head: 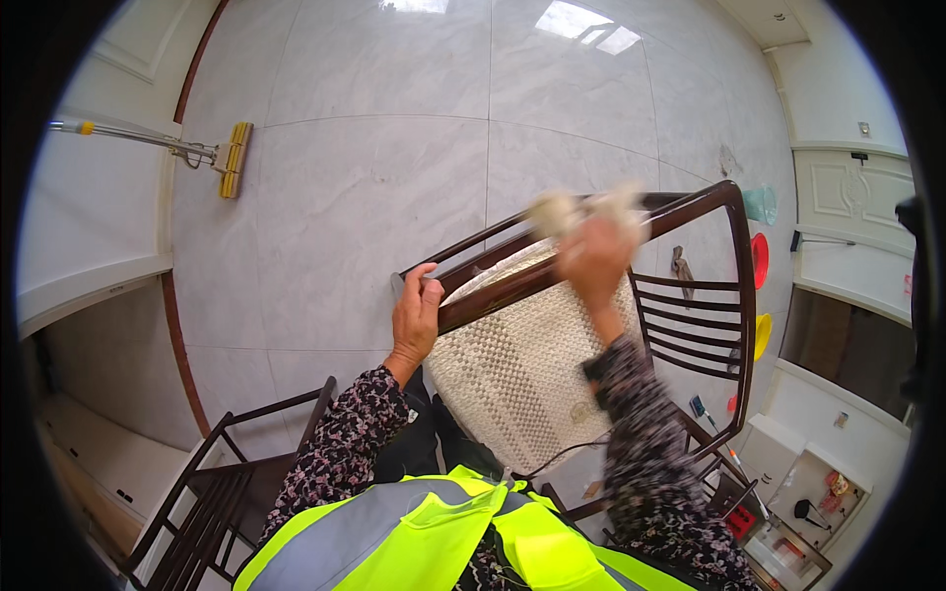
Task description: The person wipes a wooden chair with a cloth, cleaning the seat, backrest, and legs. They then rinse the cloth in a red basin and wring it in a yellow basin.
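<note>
Before me stands a dark wooden armchair [494,297] with a slatted back [691,323] on the right. A cream and brown woven cushion [510,369] covers its seat. My left hand [415,318] grips the front end of the armrest nearer to me, fingertips curled at its edge. Over the chair's arms, my right hand [596,258] holds a pale cloth [624,210] against the wood. Both the cloth and this hand are motion-blurred, so the exact contact is unclear.
A yellow sponge mop [236,160] stands on the tiled floor at left. Another dark wooden chair [214,495] is at lower left. Along the right lie a green basket [760,205], a red basin [760,261], a yellow basin [763,336], a brush [698,406] and a crumpled rag [681,270].
</note>
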### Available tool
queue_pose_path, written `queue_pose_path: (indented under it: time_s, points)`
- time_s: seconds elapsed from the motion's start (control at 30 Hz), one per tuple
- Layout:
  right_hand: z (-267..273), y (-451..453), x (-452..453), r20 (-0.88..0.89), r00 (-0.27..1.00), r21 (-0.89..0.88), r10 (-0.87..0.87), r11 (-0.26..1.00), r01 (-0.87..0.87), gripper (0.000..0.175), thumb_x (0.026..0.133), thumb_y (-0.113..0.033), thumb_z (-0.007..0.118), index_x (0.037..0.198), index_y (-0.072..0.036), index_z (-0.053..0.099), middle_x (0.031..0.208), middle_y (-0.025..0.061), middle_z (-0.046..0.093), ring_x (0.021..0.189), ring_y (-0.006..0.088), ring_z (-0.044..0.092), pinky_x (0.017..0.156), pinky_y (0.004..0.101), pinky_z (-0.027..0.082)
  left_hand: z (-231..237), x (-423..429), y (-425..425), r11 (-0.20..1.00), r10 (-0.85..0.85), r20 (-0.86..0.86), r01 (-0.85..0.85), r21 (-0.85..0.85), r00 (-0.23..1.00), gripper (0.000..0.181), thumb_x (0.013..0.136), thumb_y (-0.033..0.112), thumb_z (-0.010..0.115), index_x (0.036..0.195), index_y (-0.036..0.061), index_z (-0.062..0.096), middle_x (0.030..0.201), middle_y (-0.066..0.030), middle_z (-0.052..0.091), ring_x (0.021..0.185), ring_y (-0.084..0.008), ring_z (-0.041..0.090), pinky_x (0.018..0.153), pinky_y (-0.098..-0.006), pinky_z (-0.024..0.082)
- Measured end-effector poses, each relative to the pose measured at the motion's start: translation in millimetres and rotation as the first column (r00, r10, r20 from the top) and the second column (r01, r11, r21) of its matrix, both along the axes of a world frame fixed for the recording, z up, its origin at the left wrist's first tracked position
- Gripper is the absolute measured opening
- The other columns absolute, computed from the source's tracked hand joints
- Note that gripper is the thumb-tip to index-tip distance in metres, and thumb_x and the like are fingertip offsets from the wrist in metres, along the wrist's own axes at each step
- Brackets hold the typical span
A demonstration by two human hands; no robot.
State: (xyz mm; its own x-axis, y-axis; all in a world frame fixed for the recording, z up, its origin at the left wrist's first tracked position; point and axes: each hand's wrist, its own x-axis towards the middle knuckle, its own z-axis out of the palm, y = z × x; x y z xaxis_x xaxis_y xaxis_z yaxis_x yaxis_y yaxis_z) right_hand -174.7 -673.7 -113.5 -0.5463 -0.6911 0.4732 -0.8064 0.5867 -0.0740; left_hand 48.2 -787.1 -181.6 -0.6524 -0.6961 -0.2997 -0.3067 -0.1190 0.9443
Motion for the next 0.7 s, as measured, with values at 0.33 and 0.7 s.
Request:
queue_pose_path:
  time_s: [0.33,0.7]
  points:
    - [9.6,33.3,19.9,0.209,0.878,0.112,0.431,0.881,-0.46,0.027,0.071,-0.009,0.061,0.097,-0.004,0.058,0.107,0.0119,0.057,0.105,0.0231,0.052,0.092,0.042,0.036,17.4,-2.6,-8.1,0.993,-0.082,-0.098,0.074,-0.089,0.992,0.034,0.088,0.031,0.051,0.107,0.0036,0.054,0.09,-0.0077,0.058,0.084,-0.0213,0.056,0.078,-0.0303,0.044]
    - [29.4,8.3,-60.8,-0.134,0.988,0.464,-0.083,0.875,0.136,0.013,0.072,-0.017,0.057,0.075,-0.005,0.059,0.081,0.0078,0.058,0.083,0.0248,0.054,0.073,0.0428,0.037,24.5,-9.0,1.0,0.756,-0.403,0.185,0.44,-0.484,0.896,0.041,0.069,0.036,0.07,0.099,0.0108,0.058,0.084,-0.0059,0.063,0.066,-0.0265,0.06,0.061,-0.0361,0.048]
